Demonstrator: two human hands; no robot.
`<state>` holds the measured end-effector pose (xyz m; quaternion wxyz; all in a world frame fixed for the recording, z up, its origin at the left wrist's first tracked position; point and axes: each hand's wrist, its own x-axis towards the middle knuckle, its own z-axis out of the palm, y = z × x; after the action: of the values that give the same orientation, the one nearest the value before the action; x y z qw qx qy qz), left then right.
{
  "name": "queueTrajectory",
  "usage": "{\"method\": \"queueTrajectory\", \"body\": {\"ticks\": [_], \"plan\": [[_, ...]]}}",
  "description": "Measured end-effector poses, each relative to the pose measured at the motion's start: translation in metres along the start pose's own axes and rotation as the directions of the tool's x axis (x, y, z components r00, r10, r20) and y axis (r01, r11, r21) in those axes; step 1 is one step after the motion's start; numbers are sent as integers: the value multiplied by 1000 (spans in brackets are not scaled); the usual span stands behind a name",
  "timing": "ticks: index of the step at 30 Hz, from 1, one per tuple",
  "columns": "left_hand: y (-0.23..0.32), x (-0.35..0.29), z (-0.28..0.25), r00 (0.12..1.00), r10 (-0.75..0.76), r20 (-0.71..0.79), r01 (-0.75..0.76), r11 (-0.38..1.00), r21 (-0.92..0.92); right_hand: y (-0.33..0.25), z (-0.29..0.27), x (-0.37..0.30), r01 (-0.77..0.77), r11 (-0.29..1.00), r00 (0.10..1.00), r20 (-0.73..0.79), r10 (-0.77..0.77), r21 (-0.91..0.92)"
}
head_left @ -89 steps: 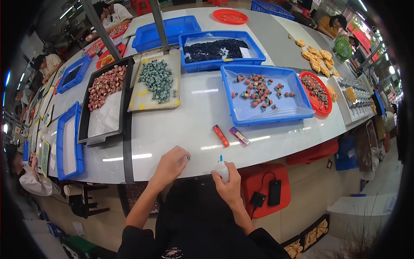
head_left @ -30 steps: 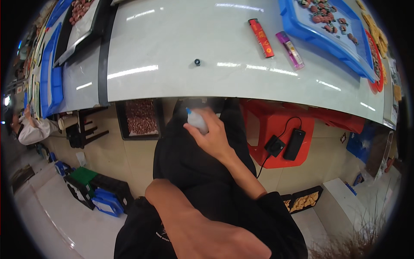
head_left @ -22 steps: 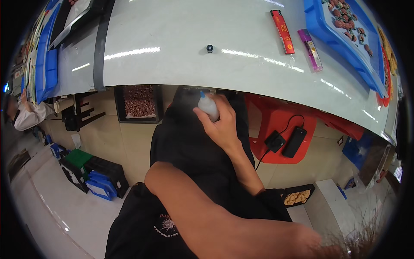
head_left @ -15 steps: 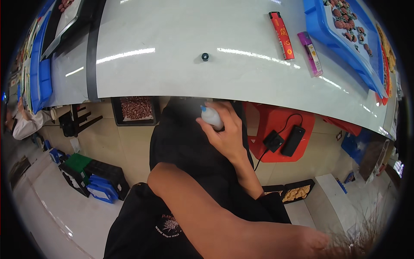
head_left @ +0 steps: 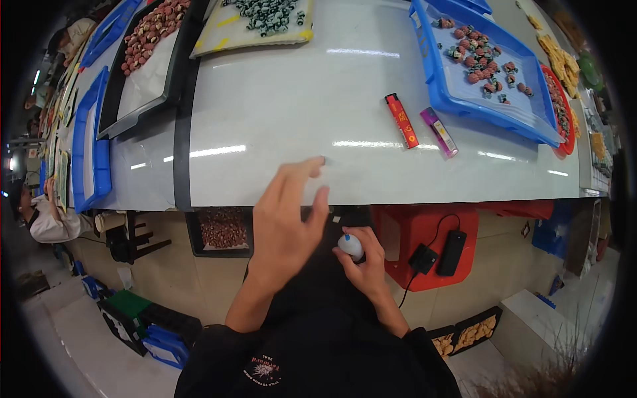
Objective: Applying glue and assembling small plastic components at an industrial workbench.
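Observation:
In my right hand [head_left: 363, 262] is a small whitish squeeze bottle with a blue tip [head_left: 350, 244], held upright over my lap just below the table edge. The fingers and thumb wrap its sides. My left hand [head_left: 285, 222] reaches over the front edge of the white table [head_left: 265, 99], blurred by motion, its thumb and forefinger apart. A small dark cap [head_left: 323, 160] shows at the tip of that forefinger, mostly hidden; whether they touch I cannot tell. Right of it lie a red lighter [head_left: 402, 121] and a purple lighter [head_left: 439, 132].
A blue tray [head_left: 434, 79] of small red-and-green figures stands back right. Back left are a black tray [head_left: 142, 119] of reddish pieces and a board [head_left: 302, 36] with dark green pieces. Below the table, a red stool [head_left: 458, 265] bears black devices beside another black tray [head_left: 249, 249].
My left hand has come up from across my lap to the cap on the table. The bottle remains in my right hand, now upright instead of tilted. The view has shifted, showing more tabletop.

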<state>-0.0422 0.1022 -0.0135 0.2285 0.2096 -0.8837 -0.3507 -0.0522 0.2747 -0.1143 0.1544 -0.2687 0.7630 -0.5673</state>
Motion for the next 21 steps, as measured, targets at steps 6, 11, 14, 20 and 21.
{"method": "queueTrajectory", "body": {"ticks": [6, 11, 14, 20, 21], "plan": [[-19, 12, 20, 997, -13, -77, 27, 981, 194, -7, -11, -8, -56, 998, 994, -89, 56, -1], [-23, 16, 18, 999, -22, -27, 26, 989, 148, -12, -22, -4, -32, 999, 982, -184, 30, -9], [-27, 15, 11, 999, 14, 33, -16, 996, 82, -13, -28, -3, -77, 997, 964, -255, 77, 8], [-24, -5, -6, 998, -17, 67, 22, 997, -76, -26, -25, 4, -42, 985, 927, -362, 101, 168], [-27, -10, -9, 995, -48, 83, 61, 985, -163, -27, -25, 5, 8, 987, 921, -385, 54, 159]]}}
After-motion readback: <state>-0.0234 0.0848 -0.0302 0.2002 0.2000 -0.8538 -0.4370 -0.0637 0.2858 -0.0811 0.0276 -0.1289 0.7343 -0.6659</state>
